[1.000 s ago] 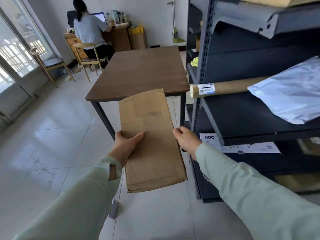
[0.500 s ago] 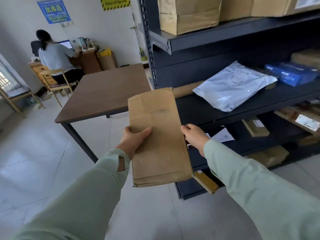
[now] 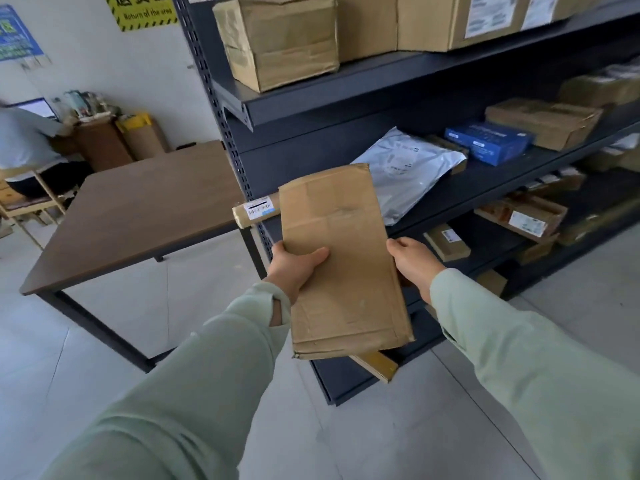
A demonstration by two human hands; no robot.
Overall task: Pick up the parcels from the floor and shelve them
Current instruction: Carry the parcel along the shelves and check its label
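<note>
Before the dark shelf (image 3: 460,199), the flat brown parcel (image 3: 341,261) sits pinched at its long edges by left hand (image 3: 294,268) and right hand (image 3: 414,263), and could snag the protruding cardboard tube (image 3: 256,210) going in.

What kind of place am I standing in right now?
Probably a parcel depot or returns room: a dark metal shelving rack loaded with cardboard boxes and a grey mailer bag, plus a yellow sign reading "Return of the area".
</note>
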